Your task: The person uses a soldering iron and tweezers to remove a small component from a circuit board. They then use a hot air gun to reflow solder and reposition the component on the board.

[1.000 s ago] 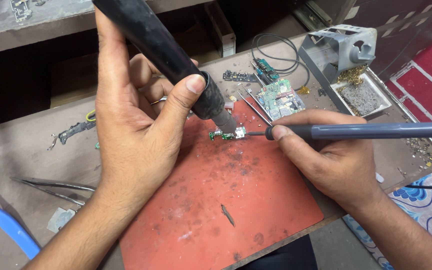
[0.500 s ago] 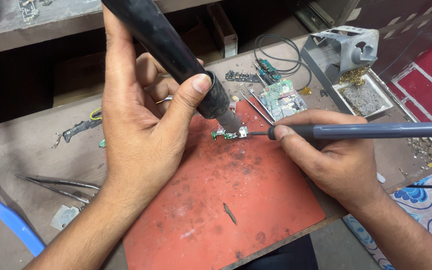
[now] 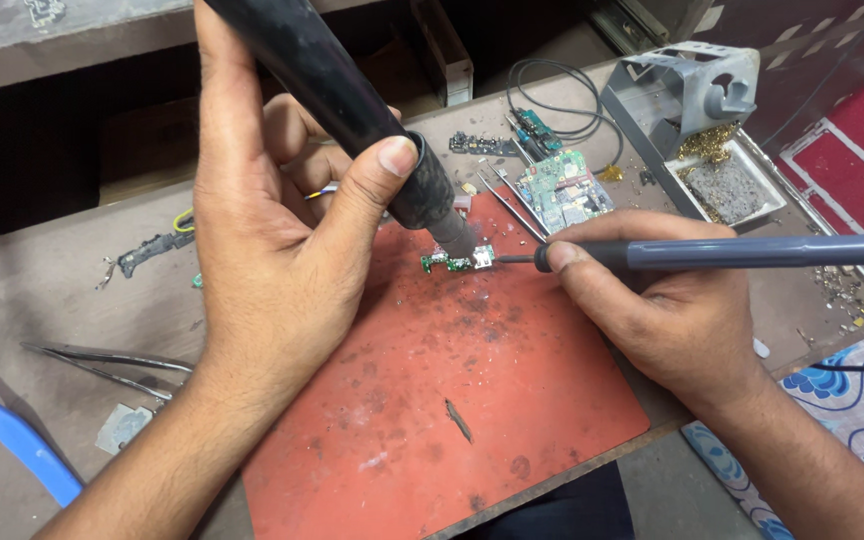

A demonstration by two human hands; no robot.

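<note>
Head view: the left hand (image 3: 272, 250) has its fingers wrapped tight round a black hot-air wand (image 3: 352, 110), nozzle down over a small green circuit board (image 3: 457, 262) on the red mat (image 3: 452, 400). The right hand (image 3: 662, 310) grips a grey soldering iron (image 3: 752, 252), tip touching the board's right edge, on the counter (image 3: 62, 300)

A small green circuit board (image 3: 457, 262) lies on the upper part of my flat red rubber work mat (image 3: 432, 400) at frame centre. A larger green phone board (image 3: 564, 190) sits behind it, upper right. A grey metal iron stand (image 3: 687, 95) occupies the top right. Steel tweezers (image 3: 102, 362) lie left of the mat, a blue plastic pry tool (image 3: 7, 425) at the far left edge.
</note>
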